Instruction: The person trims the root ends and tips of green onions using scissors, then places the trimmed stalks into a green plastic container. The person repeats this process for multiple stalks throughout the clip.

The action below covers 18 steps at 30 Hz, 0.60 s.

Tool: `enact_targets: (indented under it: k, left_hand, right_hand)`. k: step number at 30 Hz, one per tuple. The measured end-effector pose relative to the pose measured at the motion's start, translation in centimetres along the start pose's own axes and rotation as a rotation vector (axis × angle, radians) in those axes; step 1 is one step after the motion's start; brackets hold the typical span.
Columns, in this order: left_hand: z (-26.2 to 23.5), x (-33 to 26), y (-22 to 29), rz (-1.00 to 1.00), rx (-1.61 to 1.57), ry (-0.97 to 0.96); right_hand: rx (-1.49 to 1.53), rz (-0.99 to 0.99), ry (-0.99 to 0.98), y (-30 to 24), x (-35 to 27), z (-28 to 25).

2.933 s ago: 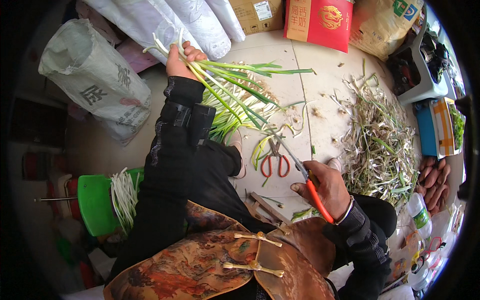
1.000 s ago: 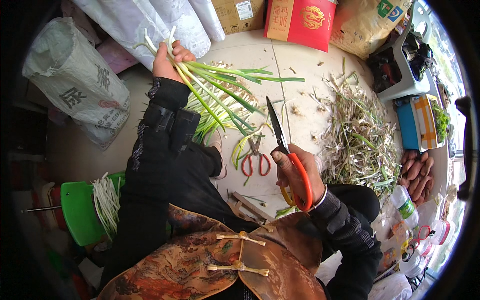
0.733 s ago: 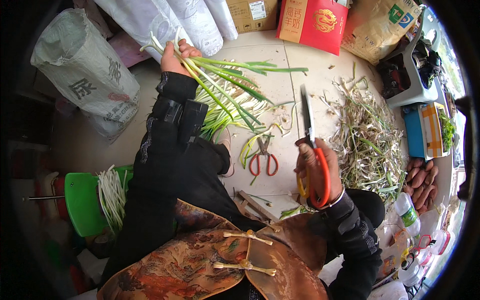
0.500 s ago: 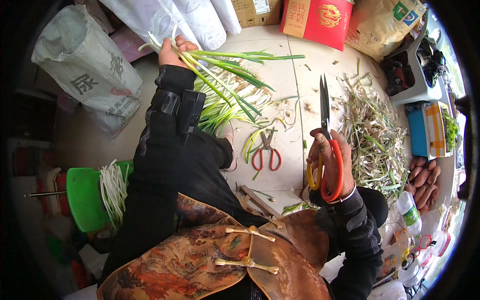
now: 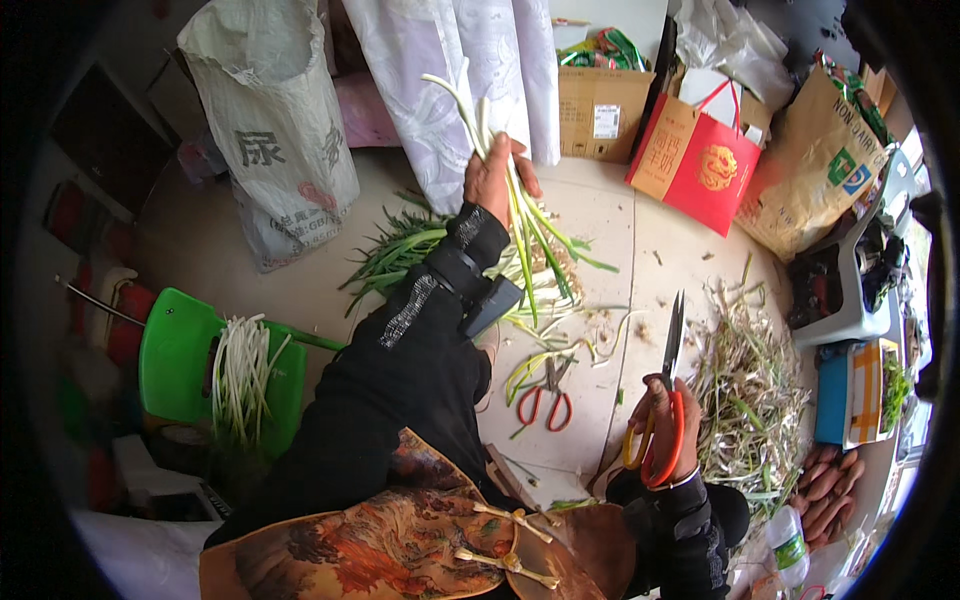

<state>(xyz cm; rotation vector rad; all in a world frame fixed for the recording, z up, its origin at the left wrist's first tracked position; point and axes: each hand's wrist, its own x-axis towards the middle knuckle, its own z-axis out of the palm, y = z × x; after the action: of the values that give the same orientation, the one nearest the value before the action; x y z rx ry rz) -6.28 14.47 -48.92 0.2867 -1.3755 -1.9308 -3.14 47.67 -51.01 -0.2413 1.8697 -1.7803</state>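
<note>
A pale tiled floor (image 5: 600, 240) is ringed by sacks, boxes and bags. At twelve o'clock your left hand (image 5: 492, 180) is closed around a bunch of green onions (image 5: 520, 230), white ends up. At four o'clock your right hand (image 5: 665, 425) grips orange-handled scissors (image 5: 668, 400), blades together, pointing up. Red-handled scissors (image 5: 545, 398) lie at centre; trimmings (image 5: 750, 390) pile at three o'clock.

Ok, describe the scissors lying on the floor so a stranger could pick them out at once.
Start at the pale floor in front of the person, between the left hand holding a bundle of green onions and the heap of trimmings on the right. The small scissors lie there alone. Red handles and no hand on them set them apart from the orange-handled scissors in the right hand.
</note>
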Motion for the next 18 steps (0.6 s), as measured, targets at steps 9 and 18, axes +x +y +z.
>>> enact_targets:
  k: [9, 18]
  left_hand:
    - [1.2, -0.9, -0.1, 0.138, 0.253, -0.031]
    - [1.9, -1.6, 1.7, 0.020, 0.471, -0.053]
  right_hand:
    - [0.013, 0.015, -0.024, 0.7, 0.1, -0.1]
    - [0.049, 0.045, 0.008, 1.2, 0.5, 0.3]
